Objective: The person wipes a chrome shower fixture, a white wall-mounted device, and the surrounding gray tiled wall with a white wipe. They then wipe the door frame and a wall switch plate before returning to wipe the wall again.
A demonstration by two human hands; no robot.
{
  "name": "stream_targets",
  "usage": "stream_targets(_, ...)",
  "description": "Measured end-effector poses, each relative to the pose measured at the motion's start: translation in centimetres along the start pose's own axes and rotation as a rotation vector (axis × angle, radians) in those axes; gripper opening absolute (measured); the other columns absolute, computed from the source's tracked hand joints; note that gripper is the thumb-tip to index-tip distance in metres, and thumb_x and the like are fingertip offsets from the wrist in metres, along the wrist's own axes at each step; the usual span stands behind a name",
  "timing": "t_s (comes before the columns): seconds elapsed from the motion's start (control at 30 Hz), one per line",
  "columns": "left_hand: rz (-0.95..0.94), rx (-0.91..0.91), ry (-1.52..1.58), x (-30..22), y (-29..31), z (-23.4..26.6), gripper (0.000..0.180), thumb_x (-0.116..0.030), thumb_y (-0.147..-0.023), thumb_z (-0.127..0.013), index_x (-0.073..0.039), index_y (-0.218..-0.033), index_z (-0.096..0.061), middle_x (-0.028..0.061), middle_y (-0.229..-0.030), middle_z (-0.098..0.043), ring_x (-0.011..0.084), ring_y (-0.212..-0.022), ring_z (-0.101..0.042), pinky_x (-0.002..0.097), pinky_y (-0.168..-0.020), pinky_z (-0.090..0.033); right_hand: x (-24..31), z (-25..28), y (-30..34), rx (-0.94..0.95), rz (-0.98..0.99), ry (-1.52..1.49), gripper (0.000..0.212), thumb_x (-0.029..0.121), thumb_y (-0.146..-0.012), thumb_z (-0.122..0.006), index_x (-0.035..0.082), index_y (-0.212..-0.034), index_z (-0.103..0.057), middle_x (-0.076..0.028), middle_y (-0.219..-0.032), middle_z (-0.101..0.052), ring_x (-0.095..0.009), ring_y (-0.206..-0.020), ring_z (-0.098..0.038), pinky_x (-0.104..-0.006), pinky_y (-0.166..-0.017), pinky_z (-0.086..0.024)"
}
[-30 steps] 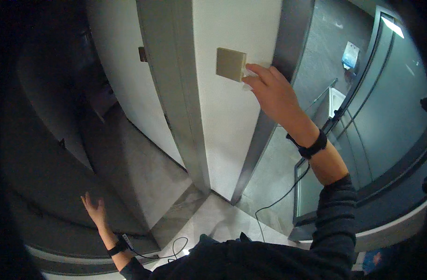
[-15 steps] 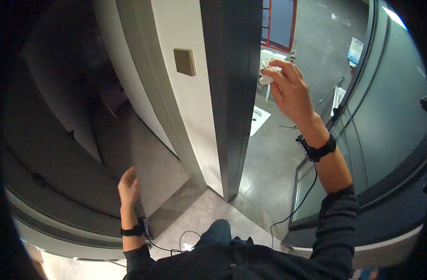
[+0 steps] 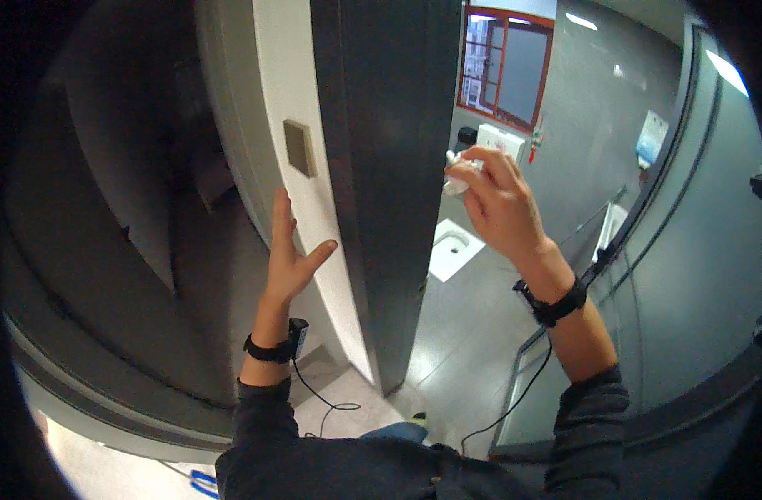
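My right hand (image 3: pixel 506 204) is raised in the bathroom doorway, with its fingertips pinched on a small crumpled white wad (image 3: pixel 455 185) that looks like tissue. To the left, my left hand (image 3: pixel 293 265) holds nothing, its thumb and fingers spread. It is just below a square bronze-coloured wall switch (image 3: pixel 299 148) on the narrow white wall (image 3: pixel 324 212), apart from the switch. Between my hands stands the dark door frame (image 3: pixel 385 158). Each wrist wears a black strap with a small device and a thin cable.
Past the doorway are a white squat toilet (image 3: pixel 454 247) in the grey tiled floor, a white box (image 3: pixel 500 139) on the far wall and a red-framed window (image 3: pixel 504 68). A frosted glass door (image 3: pixel 698 233) stands at right. Another opening at left is dark. Blue-handled pliers-like tool (image 3: pixel 204 483) lies lower left.
My left hand has risen and moved right toward the wall switch, its fingers spreading. My right hand, still pinching the white wad, sits slightly lower in view. The view has tilted up.
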State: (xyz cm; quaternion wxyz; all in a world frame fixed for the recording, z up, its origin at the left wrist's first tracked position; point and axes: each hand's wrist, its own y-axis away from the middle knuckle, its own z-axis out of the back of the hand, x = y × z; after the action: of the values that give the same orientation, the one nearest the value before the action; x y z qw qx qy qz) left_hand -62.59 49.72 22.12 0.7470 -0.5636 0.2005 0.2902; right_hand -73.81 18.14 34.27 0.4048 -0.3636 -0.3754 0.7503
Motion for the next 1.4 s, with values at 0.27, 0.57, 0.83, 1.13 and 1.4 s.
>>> stream_targets(0.27,-0.067,-0.227,-0.045,-2.2,1.8,-8.3,0.092,-0.018,-0.07,-0.089,-0.001,-0.145,-0.037,0.0134,-0.13,-0.048,0.0252,-0.119,-0.052,0.04,-0.097,-0.047,-10.3,-1.3,-3.1,-0.134,0.045,-0.04,0.028,-0.003,-0.083,-0.066,0.012,-0.107,-0.069,-0.009,-0.112,-0.058,-0.026,-0.097,-0.061,-0.0356,-0.079,-0.055)
stream_targets(0.57,0.16,-0.338,-0.081,-2.5,3.2,-10.1,0.067,-0.027,-0.077,-0.085,-0.002,-0.129,-0.051,0.0066,-0.11,-0.055,0.0186,-0.102,-0.057,0.0343,-0.084,-0.049,-17.2,-3.8,-10.1,-0.448,0.145,-0.091,0.024,0.01,-0.09,-0.068,0.014,-0.114,-0.07,-0.01,-0.116,-0.061,-0.026,-0.102,-0.065,-0.0367,-0.081,-0.058)
stream_targets(0.83,0.454,-0.597,-0.025,-0.1,6.0,-11.6,0.048,-0.039,-0.103,-0.048,-0.004,-0.136,-0.048,0.0059,-0.124,-0.056,0.0151,-0.111,-0.053,0.0289,-0.096,-0.041,-16.7,-3.8,-19.6,-0.731,0.372,-0.592,0.022,0.005,-0.091,-0.063,0.001,-0.112,-0.063,-0.016,-0.105,-0.065,-0.028,-0.088,-0.066,-0.0343,-0.076,-0.055)
stream_targets(1.13,0.461,-0.92,-0.307,2.0,5.2,-12.2,0.071,-0.059,-0.103,-0.031,0.005,-0.123,-0.054,0.0103,-0.119,-0.058,0.02,-0.111,-0.052,0.0327,-0.1,-0.038,-17.9,-5.1,-22.5,-0.663,0.299,-0.775,0.011,0.004,-0.083,-0.066,0.001,-0.093,-0.069,-0.018,-0.096,-0.062,-0.035,-0.088,-0.064,-0.0419,-0.077,-0.054)
stream_targets(1.4,0.64,-0.806,-0.362,0.4,4.7,-11.8,0.08,-0.073,-0.096,-0.028,0.002,-0.113,-0.05,0.0083,-0.103,-0.052,0.0202,-0.101,-0.048,0.0329,-0.091,-0.037,-16.2,-6.7,-21.2,-0.67,0.295,-0.796,0.011,0.005,-0.087,-0.064,0.004,-0.097,-0.069,-0.018,-0.097,-0.061,-0.036,-0.087,-0.063,-0.0427,-0.078,-0.054)
